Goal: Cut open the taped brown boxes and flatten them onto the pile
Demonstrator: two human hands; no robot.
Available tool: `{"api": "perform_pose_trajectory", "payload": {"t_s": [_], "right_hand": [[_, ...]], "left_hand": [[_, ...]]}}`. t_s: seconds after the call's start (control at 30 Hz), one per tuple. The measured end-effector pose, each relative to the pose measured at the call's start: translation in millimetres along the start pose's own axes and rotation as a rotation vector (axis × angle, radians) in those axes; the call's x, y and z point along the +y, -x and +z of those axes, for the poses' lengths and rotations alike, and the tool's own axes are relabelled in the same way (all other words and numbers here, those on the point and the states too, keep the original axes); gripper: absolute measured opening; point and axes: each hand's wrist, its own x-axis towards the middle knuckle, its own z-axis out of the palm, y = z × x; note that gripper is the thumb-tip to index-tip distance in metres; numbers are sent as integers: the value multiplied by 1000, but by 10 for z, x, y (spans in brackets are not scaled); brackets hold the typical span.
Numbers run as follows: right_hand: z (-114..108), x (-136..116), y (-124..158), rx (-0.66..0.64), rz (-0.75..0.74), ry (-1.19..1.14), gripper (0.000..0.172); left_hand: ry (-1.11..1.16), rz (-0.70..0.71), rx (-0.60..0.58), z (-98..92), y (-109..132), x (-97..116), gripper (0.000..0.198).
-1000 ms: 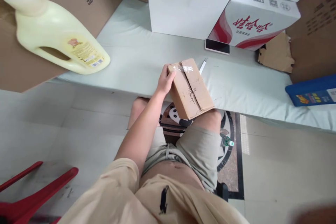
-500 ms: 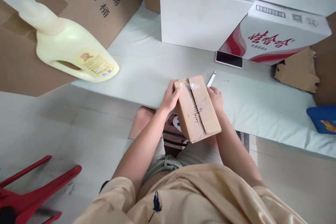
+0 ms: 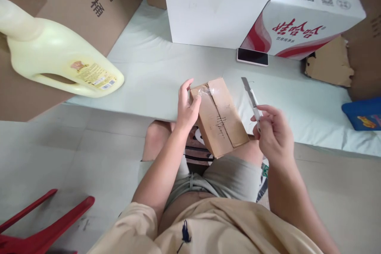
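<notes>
A small brown cardboard box (image 3: 219, 117) rests tilted over the table's front edge and my lap. Clear tape crosses the far end of its top seam, and dark marks run along the middle. My left hand (image 3: 188, 107) grips the box's far left corner, thumb on top and fingers along the side. To the right of the box, apart from it, my right hand (image 3: 274, 131) is closed around a utility knife (image 3: 253, 99). The blade is extended and points away from me, up and to the left.
A yellow jug (image 3: 62, 55) leans across a large carton (image 3: 89, 27) on the left. A phone (image 3: 252, 56) lies before a white-and-red box (image 3: 297, 27). A blue object (image 3: 361, 114) and a torn cardboard piece (image 3: 330, 63) are at the right. A red stool (image 3: 50, 230) stands lower left.
The knife was low behind the box's right side; my right hand has brought it out right and raised it into view. My left hand's fingers have loosened slightly at the corner. The view has shifted.
</notes>
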Motion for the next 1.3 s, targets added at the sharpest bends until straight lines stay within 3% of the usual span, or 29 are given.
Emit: {"api": "perform_pose_trajectory", "payload": {"t_s": [0.13,0.33,0.6,0.8,1.13,1.3], "right_hand": [[229,-307,112,-96,-196,245,34],[504,-272,128,-7,-247,528,44],[506,-244,109,-19,-277,532,47],[524,-214,129,68,-278,542,44],[599,-382,100,-34,-328,704,46],[579,-540,86,-127,-205,812,44]], "left_hand": [[-75,131,-111,-24,28,76,50],[-56,197,-137,7,44,7,41],[0,211,-103,85,14,-39,34],[19,225,-86,107,-10,-62,29],[-30,241,-71,116,-73,-124,32],[-26,278,-54,145,-99,-195,34]]}}
